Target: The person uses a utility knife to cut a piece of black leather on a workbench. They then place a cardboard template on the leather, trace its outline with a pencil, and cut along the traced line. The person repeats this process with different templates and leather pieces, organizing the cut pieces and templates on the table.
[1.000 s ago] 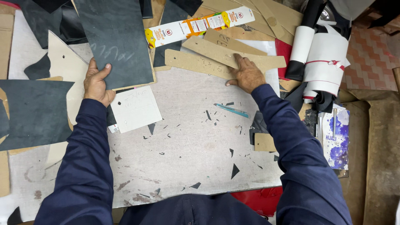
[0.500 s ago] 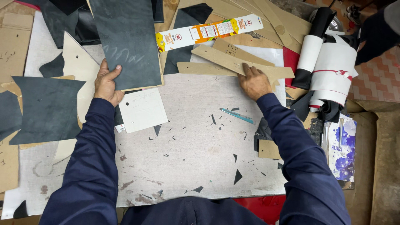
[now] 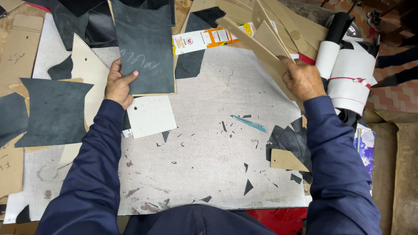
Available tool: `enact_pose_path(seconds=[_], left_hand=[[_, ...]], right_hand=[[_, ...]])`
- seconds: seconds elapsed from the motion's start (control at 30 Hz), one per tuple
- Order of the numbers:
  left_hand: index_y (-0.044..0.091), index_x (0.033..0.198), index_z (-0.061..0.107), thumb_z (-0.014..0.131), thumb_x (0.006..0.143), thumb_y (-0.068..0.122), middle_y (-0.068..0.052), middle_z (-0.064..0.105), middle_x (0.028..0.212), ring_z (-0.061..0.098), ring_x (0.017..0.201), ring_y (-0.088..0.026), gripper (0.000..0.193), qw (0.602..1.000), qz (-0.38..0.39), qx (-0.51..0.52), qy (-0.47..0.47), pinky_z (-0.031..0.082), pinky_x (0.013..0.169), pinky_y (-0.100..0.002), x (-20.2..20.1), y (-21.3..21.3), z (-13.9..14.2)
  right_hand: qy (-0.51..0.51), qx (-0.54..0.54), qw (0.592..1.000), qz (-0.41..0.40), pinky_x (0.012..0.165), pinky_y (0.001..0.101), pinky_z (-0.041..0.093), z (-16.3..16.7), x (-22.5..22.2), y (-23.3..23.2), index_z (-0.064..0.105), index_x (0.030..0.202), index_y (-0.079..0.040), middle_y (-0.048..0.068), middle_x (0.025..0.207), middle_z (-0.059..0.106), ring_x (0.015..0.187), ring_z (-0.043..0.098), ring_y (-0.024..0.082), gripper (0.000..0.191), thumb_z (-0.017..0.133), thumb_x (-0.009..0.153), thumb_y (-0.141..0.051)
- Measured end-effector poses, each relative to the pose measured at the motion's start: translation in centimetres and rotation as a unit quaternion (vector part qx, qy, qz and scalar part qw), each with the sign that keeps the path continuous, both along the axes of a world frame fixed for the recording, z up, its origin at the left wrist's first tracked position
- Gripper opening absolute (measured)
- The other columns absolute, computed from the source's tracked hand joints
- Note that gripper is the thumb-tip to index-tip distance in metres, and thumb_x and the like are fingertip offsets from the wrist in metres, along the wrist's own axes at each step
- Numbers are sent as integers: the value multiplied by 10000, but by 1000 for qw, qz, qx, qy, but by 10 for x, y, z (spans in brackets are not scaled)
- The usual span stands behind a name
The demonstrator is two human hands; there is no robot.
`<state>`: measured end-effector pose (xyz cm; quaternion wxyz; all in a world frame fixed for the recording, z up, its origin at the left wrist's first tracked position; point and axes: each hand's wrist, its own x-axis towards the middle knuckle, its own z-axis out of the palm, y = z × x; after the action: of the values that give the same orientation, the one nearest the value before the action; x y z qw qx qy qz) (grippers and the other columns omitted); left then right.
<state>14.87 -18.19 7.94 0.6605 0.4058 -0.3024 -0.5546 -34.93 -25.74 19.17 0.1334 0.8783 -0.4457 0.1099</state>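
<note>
Worktable (image 3: 204, 182), grey board top, scuffed and strewn with small dark offcuts.

Left hand (image 3: 116, 85): lying on the lower left corner of a dark grey leather sheet (image 3: 146, 48), thumb stretched across its face, fingers curled at its edge; whether the fingers close under the sheet cannot be told. The sheet lies flat at the table's far left-centre, over a tan card backing.

Right hand (image 3: 301, 79): closed on a stack of tan cardboard patterns (image 3: 261, 41), long strips fanned up and leftward, raised off the table at the far right.

Just below the leather sheet: a white card (image 3: 151, 115), square, lightly pencilled, flat on the board.

Centre right: a slim blue knife (image 3: 249, 123), lying loose, apart from both hands.

Far edge, between sheet and patterns: a printed white-and-orange carton (image 3: 204, 39), flattened.

Right of the right hand: white paper rolls (image 3: 348, 74), one tied with red string, beside a black roll.

Left side: dark leather pieces (image 3: 54, 111) over pale card shapes.

Near right edge: black leather scraps (image 3: 287, 139) and a tan card piece.
</note>
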Motion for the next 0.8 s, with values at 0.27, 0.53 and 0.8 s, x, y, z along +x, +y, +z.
enact_pose_path(seconds=[0.27,0.53,0.8], left_hand=[[60,1447,469,601,884,-154,-92,602,1386,594,1276,-201,617,999,2,-35,8,500,1120,-358,-103,2,-2],[120,1315,291,537,840,-129,-122,500,1229,543,1168,-233,590,991,-12,59,116,533,1014,-394,-227,2,-22],[154,1337,237,606,887,38,-126,471,1256,549,1198,-212,593,985,-110,91,98,601,946,-416,-230,18,-32]], right_hand=[[-15,-79,997,10,569,417,549,5,38,32,373,1626,19,135,815,653,614,632,280,788,670,896,-2],[24,48,996,76,676,365,620,-61,106,89,467,1460,-102,202,1193,743,867,754,283,720,688,775,-87],[27,-15,1000,2,886,387,607,-82,113,97,569,1509,-111,186,1343,691,1136,727,295,728,708,804,13]])
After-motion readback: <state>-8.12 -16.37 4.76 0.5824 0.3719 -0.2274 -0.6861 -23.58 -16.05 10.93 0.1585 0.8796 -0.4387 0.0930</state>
